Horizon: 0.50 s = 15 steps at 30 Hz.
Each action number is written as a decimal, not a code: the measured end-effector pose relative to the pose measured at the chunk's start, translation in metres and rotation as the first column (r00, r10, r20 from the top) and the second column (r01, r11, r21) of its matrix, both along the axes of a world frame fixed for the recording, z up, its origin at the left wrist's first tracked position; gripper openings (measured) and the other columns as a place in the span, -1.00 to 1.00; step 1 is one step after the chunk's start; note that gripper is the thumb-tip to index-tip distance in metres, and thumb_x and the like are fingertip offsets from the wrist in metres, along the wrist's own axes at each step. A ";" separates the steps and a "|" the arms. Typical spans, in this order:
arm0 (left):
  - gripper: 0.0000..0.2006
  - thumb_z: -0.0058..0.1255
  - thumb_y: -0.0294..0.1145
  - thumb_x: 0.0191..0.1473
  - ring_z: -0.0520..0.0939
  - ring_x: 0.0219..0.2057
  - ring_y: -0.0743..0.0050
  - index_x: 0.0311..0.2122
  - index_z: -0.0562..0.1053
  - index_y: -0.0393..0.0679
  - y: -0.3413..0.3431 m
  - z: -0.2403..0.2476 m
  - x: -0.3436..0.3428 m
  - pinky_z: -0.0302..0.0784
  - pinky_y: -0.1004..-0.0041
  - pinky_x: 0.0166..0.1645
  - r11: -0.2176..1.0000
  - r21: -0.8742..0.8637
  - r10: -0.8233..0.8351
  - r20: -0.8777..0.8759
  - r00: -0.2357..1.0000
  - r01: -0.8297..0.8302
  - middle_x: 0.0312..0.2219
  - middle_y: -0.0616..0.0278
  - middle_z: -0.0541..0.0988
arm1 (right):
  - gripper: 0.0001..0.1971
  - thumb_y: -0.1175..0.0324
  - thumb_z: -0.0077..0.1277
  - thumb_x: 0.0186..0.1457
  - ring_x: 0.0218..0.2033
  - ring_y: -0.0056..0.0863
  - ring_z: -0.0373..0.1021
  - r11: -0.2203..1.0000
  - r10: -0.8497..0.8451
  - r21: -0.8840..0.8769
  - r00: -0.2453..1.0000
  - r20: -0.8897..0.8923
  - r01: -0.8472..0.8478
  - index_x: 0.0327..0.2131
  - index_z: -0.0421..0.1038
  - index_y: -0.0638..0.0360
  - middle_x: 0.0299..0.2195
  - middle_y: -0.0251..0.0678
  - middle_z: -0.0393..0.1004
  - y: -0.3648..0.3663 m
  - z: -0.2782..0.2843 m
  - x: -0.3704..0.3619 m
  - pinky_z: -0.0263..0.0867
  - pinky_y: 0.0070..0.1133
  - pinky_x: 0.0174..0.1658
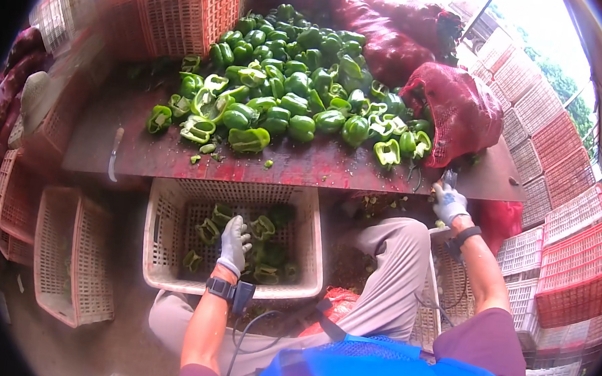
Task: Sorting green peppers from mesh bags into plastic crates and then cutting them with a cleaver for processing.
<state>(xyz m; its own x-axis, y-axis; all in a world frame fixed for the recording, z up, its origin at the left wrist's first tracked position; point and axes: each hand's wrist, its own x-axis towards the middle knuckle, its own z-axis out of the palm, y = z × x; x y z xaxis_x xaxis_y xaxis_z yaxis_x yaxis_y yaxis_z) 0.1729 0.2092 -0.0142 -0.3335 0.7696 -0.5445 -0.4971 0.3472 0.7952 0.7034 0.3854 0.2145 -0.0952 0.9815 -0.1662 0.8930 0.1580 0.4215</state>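
My left hand (235,243), in a pale work glove, hangs over a white plastic crate (151,247) with its fingers apart and nothing in them. Cut green bell peppers (267,255) lie inside that crate, below and around the hand. At the table's front right edge is my gloved right hand (448,202), its fingers curled. A small greyish shape shows at its fingertips, too unclear to name. Just beyond it lies a red mesh sack (455,115) with green peppers at its mouth. A heap of whole and halved green bell peppers (295,81) covers the middle of the table.
A knife (115,153) lies on the table (302,170) at its left end. Red crates (187,13) stand at the back left. More red mesh sacks (391,36) are piled behind. Crates stand at left (73,255), and stacked crates (577,270) line the right.
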 end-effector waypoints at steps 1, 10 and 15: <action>-0.26 -0.07 0.23 0.27 0.52 0.05 0.18 0.36 0.20 -0.07 -0.004 0.000 -0.002 0.48 0.16 0.07 1.000 -0.021 -0.018 0.025 1.000 0.019 0.22 0.00 0.37 | -0.47 0.30 0.10 0.08 0.06 -0.13 0.47 0.990 0.125 0.067 0.990 -0.069 -0.120 0.18 0.34 -0.09 0.11 -0.14 0.44 0.007 -0.007 -0.013 0.43 -0.24 0.00; -0.37 -0.07 0.16 0.31 0.61 -0.21 0.35 0.22 0.32 -0.19 -0.016 0.005 -0.006 0.57 0.33 -0.15 0.994 0.017 -0.110 0.158 0.981 0.109 -0.08 0.12 0.56 | -0.42 0.40 -0.01 0.13 0.11 -0.21 0.39 0.767 0.589 0.198 0.792 0.161 -0.610 0.26 0.27 -0.08 0.04 -0.19 0.48 0.121 -0.081 -0.087 0.28 -0.31 0.10; -0.38 -0.07 0.14 0.32 0.62 -0.21 0.33 0.22 0.32 -0.19 -0.011 0.010 0.000 0.57 0.34 -0.15 0.991 0.019 -0.137 0.159 0.978 0.135 -0.08 0.11 0.57 | -0.53 0.37 -0.02 0.14 -0.08 -0.22 0.49 0.784 0.569 0.255 0.819 0.071 -0.566 0.15 0.33 0.11 -0.18 -0.18 0.56 0.135 -0.102 -0.092 0.34 -0.33 -0.02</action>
<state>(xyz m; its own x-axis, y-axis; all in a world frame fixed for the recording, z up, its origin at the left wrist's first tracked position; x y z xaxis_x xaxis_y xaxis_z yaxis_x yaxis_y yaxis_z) 0.1725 0.1984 -0.0046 -0.1345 0.8064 -0.5759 -0.5666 0.4141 0.7123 0.6111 0.5205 0.1122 -0.6487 0.7565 0.0828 0.6796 0.5268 0.5105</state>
